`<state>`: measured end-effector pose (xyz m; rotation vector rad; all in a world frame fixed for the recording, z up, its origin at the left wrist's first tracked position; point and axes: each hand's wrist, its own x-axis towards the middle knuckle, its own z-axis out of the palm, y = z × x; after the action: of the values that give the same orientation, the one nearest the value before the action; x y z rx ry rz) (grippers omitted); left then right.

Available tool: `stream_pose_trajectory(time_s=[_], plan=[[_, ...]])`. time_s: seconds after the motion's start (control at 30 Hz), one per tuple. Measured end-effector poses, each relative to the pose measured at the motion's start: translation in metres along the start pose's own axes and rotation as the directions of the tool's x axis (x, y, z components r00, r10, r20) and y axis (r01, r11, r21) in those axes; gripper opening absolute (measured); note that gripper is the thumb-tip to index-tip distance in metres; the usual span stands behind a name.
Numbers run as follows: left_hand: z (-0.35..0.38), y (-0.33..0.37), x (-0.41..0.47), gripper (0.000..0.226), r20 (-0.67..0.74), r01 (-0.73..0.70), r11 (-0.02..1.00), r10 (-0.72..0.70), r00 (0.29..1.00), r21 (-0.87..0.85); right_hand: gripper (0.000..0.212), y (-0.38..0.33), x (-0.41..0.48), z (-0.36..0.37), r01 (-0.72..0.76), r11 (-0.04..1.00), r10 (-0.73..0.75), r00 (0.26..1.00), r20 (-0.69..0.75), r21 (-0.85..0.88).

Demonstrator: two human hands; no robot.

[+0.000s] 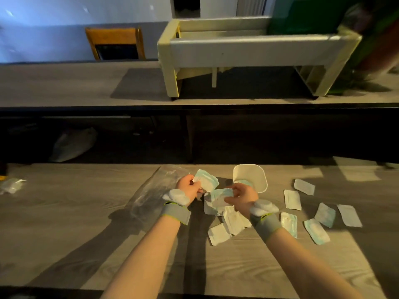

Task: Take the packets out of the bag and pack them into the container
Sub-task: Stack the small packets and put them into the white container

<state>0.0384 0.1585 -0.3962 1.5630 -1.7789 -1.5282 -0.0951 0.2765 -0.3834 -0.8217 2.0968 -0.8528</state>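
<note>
My left hand (189,187) grips a pale blue and white packet (206,180) above the table. My right hand (243,197) pinches another packet (222,196) just to its right. A white container (250,175) lies tipped on its side behind my right hand, with a packet partly inside its mouth. The clear plastic bag (151,195) lies flat on the table, left of my left hand. Several packets (228,223) are heaped below my hands, and several more packets (323,214) are scattered to the right.
The wooden table (64,223) runs to a far edge just behind the container. A crumpled clear wrapper (11,185) lies at the far left. Beyond a dark gap stands a second table with a cream bench frame (248,52) and a wooden chair (115,43).
</note>
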Motion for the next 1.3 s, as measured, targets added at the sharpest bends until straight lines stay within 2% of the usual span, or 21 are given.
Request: stream_pose_trajectory(time_s=[0.13,0.2,0.27,0.37,0.47,0.6,0.67,0.73,0.8,0.87,0.97,1.03,1.13,1.2,1.3], plan=[[-0.002,0.008,-0.002,0.007,-0.036,0.04,0.995,-0.043,0.998,-0.088,0.019,-0.016,-0.004,-0.027,-0.013,0.949,0.048,0.993,-0.104,0.314],[0.005,0.016,-0.005,0.01,0.012,0.069,0.984,-0.068,0.998,-0.166,0.024,-0.024,0.0,-0.032,0.005,0.912,0.058,0.988,-0.14,0.41],[0.015,0.028,-0.012,0.01,0.075,0.098,0.956,-0.08,0.994,-0.278,0.028,-0.029,0.002,-0.033,0.014,0.903,0.061,0.985,-0.161,0.429],[0.027,0.045,-0.023,0.008,0.159,0.109,0.912,-0.049,0.986,-0.395,0.018,-0.028,0.003,-0.034,-0.013,0.907,0.102,0.977,-0.19,0.421],[0.031,0.055,-0.031,0.013,0.242,0.134,0.86,-0.012,0.97,-0.492,0.02,-0.024,0.004,-0.04,-0.036,0.912,0.135,0.967,-0.215,0.408],[0.036,0.06,-0.036,0.005,0.245,0.084,0.912,0.018,0.969,-0.401,0.02,-0.022,0.0,-0.041,-0.036,0.918,0.128,0.969,-0.212,0.394],[0.039,0.061,-0.037,0.012,0.229,0.047,0.933,0.038,0.973,-0.356,0.021,-0.021,-0.003,-0.041,-0.033,0.944,0.108,0.971,-0.213,0.329],[0.041,0.062,-0.037,0.018,0.199,-0.014,0.96,0.073,0.977,-0.281,0.026,-0.022,-0.005,-0.047,0.014,0.984,0.031,0.968,-0.249,0.177],[0.04,0.064,-0.036,0.019,0.189,-0.083,0.98,0.117,0.975,-0.18,0.042,-0.025,-0.004,-0.059,0.111,0.993,-0.116,0.958,-0.262,-0.034],[0.041,0.066,-0.035,0.021,0.209,-0.152,0.983,0.172,0.963,-0.108,0.046,-0.031,0.0,-0.071,0.178,0.973,-0.201,0.968,-0.154,-0.149],[0.045,0.071,-0.032,0.019,0.254,-0.184,0.979,0.201,0.946,-0.09,0.03,-0.042,0.005,-0.085,0.179,0.946,-0.167,0.984,0.066,-0.27],[0.047,0.073,-0.032,0.024,0.27,-0.197,0.977,0.21,0.939,-0.076,0.021,-0.044,0.007,-0.09,0.185,0.926,-0.161,0.982,0.097,-0.33],[0.052,0.067,-0.023,0.058,0.266,-0.243,0.969,0.226,0.937,0.032,0.023,-0.033,0.019,-0.098,0.117,0.95,-0.127,0.992,-0.018,-0.289],[0.054,0.058,-0.022,0.087,0.286,-0.242,0.966,0.209,0.935,0.085,0.024,-0.023,0.022,-0.102,0.03,0.985,-0.05,0.992,-0.117,-0.167],[0.061,0.046,-0.012,0.112,0.33,-0.224,0.957,0.155,0.931,0.183,0.025,-0.012,0.031,-0.101,-0.08,0.994,0.064,0.978,-0.199,-0.074]])
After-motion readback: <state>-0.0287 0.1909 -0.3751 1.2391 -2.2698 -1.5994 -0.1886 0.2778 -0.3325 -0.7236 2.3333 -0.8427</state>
